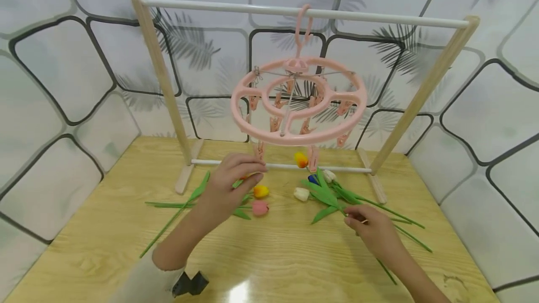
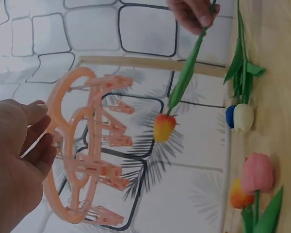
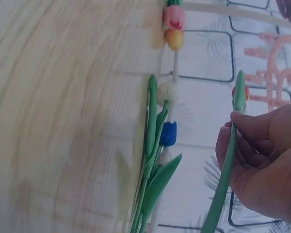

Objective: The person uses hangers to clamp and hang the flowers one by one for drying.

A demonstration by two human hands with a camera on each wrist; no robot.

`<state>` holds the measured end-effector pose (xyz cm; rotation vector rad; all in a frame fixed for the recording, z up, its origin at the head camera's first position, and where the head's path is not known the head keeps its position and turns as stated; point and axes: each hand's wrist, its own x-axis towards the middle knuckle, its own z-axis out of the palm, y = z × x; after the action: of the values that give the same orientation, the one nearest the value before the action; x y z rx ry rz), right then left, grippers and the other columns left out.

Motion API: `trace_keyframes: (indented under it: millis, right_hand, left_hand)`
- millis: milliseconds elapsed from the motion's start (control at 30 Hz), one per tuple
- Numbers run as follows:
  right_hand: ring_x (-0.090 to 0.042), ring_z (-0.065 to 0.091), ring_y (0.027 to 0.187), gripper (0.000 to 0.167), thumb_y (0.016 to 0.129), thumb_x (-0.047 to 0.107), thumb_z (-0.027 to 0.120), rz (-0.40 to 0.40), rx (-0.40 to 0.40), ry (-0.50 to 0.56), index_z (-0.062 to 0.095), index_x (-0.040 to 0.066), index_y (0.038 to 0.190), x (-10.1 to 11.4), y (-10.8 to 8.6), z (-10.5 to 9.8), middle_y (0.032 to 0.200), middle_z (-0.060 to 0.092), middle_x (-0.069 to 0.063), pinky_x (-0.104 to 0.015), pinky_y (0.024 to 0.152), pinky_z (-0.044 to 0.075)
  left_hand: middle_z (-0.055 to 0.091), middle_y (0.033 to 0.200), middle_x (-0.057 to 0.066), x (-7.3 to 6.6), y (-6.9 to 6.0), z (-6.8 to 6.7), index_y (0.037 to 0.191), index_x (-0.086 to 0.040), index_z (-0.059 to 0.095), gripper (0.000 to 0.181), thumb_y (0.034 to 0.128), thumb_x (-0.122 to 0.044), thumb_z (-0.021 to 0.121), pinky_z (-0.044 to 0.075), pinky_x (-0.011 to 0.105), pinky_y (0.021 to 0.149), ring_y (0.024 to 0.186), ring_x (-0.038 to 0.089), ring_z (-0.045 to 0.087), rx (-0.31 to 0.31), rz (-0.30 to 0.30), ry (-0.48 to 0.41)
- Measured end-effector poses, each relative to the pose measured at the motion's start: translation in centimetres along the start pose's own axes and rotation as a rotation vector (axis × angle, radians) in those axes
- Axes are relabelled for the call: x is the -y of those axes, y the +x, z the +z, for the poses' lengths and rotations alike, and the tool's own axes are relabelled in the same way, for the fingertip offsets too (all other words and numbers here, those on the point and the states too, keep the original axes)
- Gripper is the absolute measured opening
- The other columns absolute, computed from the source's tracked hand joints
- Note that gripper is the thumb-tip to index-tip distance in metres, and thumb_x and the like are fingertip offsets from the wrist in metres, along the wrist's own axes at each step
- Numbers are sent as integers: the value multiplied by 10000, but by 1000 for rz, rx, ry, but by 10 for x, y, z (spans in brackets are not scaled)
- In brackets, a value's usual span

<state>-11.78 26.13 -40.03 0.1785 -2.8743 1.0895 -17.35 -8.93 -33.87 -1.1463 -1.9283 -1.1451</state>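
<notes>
A yellow-orange tulip is held up by its green stem, which my right hand pinches between thumb and fingers; the right wrist view shows the same hand on the stem. In the left wrist view that tulip hangs head down in the picture beside the pink clips. My left hand is raised with bent, relaxed fingers and nothing in them, near a clip below the pink round hanger. The left wrist view shows this hand beside the hanger's ring.
The hanger hooks over a white bar on a wooden frame. Left on the table lie pink and yellow tulips; to the right lie white and blue ones. A patterned backdrop stands behind.
</notes>
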Motion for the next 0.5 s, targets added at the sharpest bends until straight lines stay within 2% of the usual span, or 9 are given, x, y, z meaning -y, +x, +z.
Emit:
trace_keyframes:
  millis: [133,267,367,500]
  right_hand:
    - [-44,617,826,186,934,84,711,-78,-15,-19,735,87,1118,9,0,8,965,695,32,-212,682,546]
    - [-28,599,809,163,917,79,727,-121,0,-11,751,85,1078,19,3,15,936,690,37,-211,671,541]
    - [-21,590,781,159,906,72,736,-172,17,11,758,63,1064,25,6,20,906,693,31,-212,648,539]
    - [-14,584,756,148,890,48,746,-236,38,26,765,65,1036,34,10,25,889,683,40,-210,643,537]
  left_hand:
    - [677,1153,47,-7,-18,17,1093,-89,735,177,920,-54,722,511,270,941,1111,197,596,70,-58,-34]
    - [683,1156,31,-11,-31,33,1089,-92,739,184,911,-48,733,524,272,935,1123,160,590,158,-130,-68]
    - [682,1160,5,-11,-35,43,1097,-91,743,170,928,-78,723,526,277,947,1128,136,586,211,-184,-88]
    - [673,1168,-7,-8,-37,53,1113,-95,740,177,937,-100,717,535,279,935,1127,140,589,269,-212,-107]
